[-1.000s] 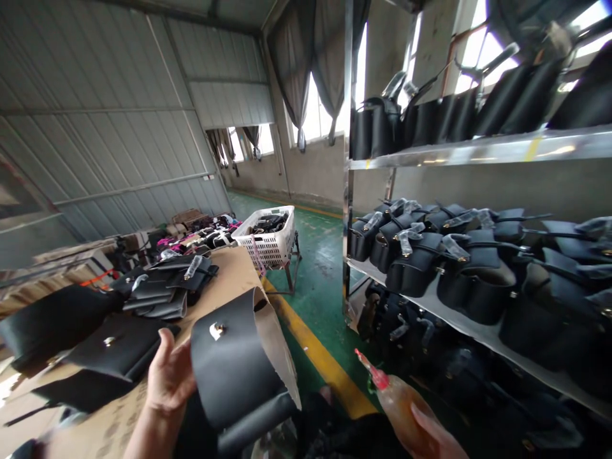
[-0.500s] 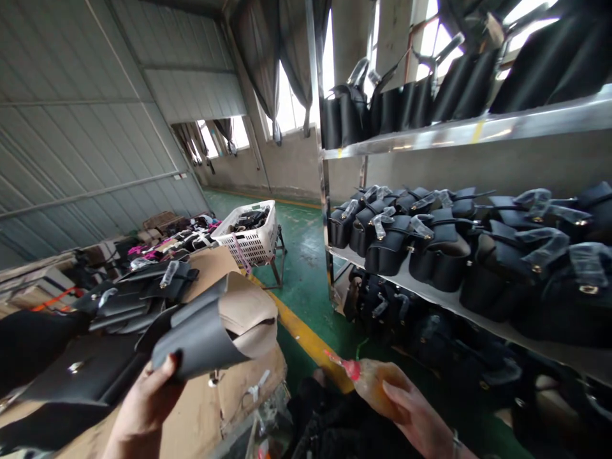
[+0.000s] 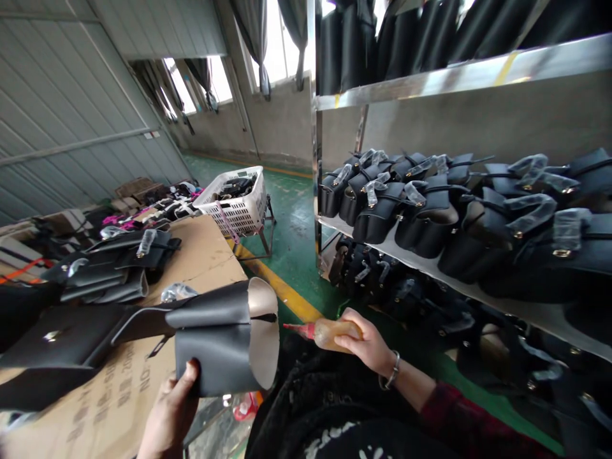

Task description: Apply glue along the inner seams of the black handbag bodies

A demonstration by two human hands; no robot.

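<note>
My left hand [image 3: 174,408] grips a black leather bag piece [image 3: 217,363] by its lower left side, thumb on top. The piece is curved into a tube, and its open end with a pale beige lining faces right. My right hand [image 3: 363,344] is wrapped around a glue squeeze bottle [image 3: 329,335], amber in colour with a red nozzle. That nozzle points left at the lined opening, with a small gap between them. A black bag flap with a metal clasp [image 3: 52,336] lies to the left of my left hand.
Flattened cardboard [image 3: 205,239] covers the table, with stacked black bag parts [image 3: 115,268] on it. A white plastic basket [image 3: 234,217] stands on a metal frame beyond. On the right, a metal rack [image 3: 430,83] holds rows of black bags [image 3: 382,210].
The bottle has moved left, its nozzle closer to the bag piece. The bag piece has turned, so its open end faces more to the right. The camera view has tilted down.
</note>
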